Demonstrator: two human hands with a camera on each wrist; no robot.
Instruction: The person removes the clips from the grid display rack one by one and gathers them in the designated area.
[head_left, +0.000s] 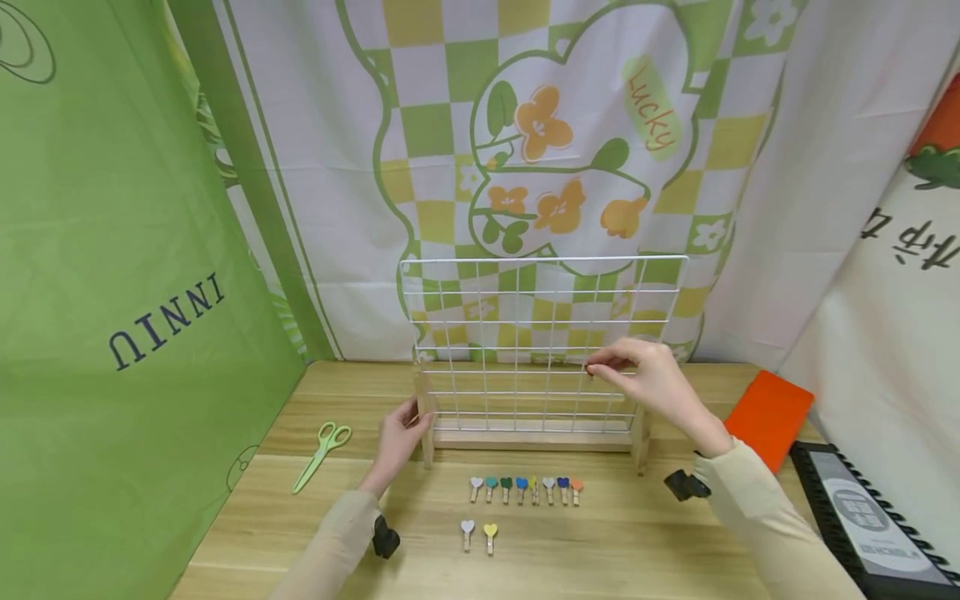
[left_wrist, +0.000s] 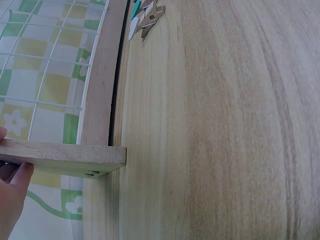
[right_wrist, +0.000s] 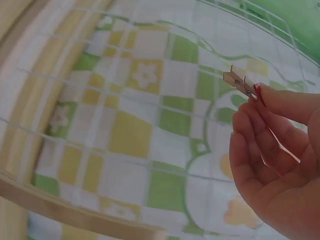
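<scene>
A white wire grid rack [head_left: 517, 347] on a wooden stand rises from the table. My left hand [head_left: 400, 437] grips the stand's left wooden upright [left_wrist: 65, 156], thumb and fingers on either side of it. Thumb and fingertips of my right hand [head_left: 651, 382] pinch a small wooden clothespin [right_wrist: 240, 83] with a red piece on it, in front of the grid's right half. In front of the stand lies a row of several heart-topped clothespins, among them a blue clothespin [head_left: 522, 485] and an orange clothespin [head_left: 576, 487]. Nearer me are a white clothespin [head_left: 467, 528] and a yellow clothespin [head_left: 491, 532].
Green-handled scissors [head_left: 324, 450] lie left of the stand. At the right are an orange-red flat object [head_left: 768, 421] and a black-edged spiral-bound item [head_left: 870, 517]. A patterned curtain [head_left: 570, 167] hangs behind the rack, and a green cloth [head_left: 135, 250] borders the table's left side.
</scene>
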